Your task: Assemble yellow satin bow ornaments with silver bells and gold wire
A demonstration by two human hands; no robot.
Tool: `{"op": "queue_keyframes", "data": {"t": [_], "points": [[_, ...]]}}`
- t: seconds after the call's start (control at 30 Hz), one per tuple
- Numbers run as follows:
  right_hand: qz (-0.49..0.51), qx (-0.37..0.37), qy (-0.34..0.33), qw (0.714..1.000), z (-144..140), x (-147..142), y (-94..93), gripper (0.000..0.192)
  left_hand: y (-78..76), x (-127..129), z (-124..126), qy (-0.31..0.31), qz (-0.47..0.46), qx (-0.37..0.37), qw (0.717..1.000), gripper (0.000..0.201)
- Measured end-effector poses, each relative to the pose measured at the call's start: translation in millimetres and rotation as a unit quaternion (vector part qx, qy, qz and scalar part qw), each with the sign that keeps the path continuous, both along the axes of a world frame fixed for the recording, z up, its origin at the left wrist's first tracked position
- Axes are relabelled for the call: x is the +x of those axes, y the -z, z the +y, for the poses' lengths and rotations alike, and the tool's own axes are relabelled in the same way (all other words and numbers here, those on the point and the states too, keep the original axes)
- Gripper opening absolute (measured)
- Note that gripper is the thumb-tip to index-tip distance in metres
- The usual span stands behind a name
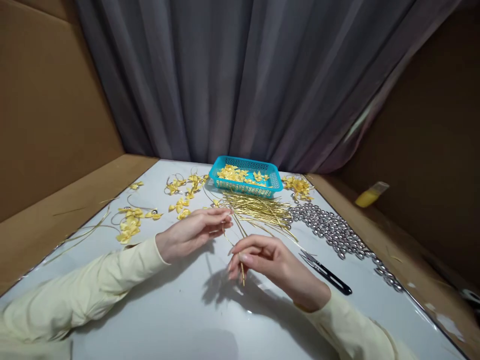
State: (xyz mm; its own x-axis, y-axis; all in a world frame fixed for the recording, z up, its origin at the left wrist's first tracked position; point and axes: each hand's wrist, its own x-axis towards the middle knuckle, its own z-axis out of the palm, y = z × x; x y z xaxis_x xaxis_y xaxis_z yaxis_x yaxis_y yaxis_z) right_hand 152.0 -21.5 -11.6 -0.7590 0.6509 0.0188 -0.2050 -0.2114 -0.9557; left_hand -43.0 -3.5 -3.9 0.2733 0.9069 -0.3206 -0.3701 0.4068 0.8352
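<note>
My right hand (268, 255) is closed in a pinch around thin gold wire ties (243, 274), whose ends stick out below the fingers and above toward the upper left. My left hand (195, 230) is at the left, its long fingers nearly straight and the tips close together at the upper ends of these ties. A thin bent strand runs between the two hands. The exact grip of the left fingertips is hard to make out. Just behind the hands lies a pile of gold wire ties (258, 207) on the white table (180, 310).
A blue basket (279, 184) with yellow ribbon bows stands at the back. More yellow bows (129, 225) with ties lie at left, others (298, 187) back right. Silver beads (330, 227) spread along the right. Black-handled thread snips (330, 276) lie beside my right wrist. Cardboard walls flank the table.
</note>
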Motion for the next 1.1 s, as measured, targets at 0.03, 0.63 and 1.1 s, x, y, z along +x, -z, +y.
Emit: {"op": "queue_keyframes", "data": {"t": [0.03, 0.63, 1.1], "points": [[0.011, -0.007, -0.003, 1.000, 1.4, 3.6, 2.8, 0.015, 0.0, 1.6, -2.1, 0.021, -0.004, -0.019, 1.000, 0.011], [0.138, -0.079, -0.039, 0.987, 27.7, 16.0, 30.1, 0.010, -7.7, -4.7, -6.2, 0.236, 0.114, 0.087, 0.961, 0.017], [0.091, -0.150, 0.025, 0.984, 28.4, 10.4, 35.8, 0.009, -0.2, -5.6, -5.4, 0.199, 0.001, 0.091, 0.976, 0.018]]}}
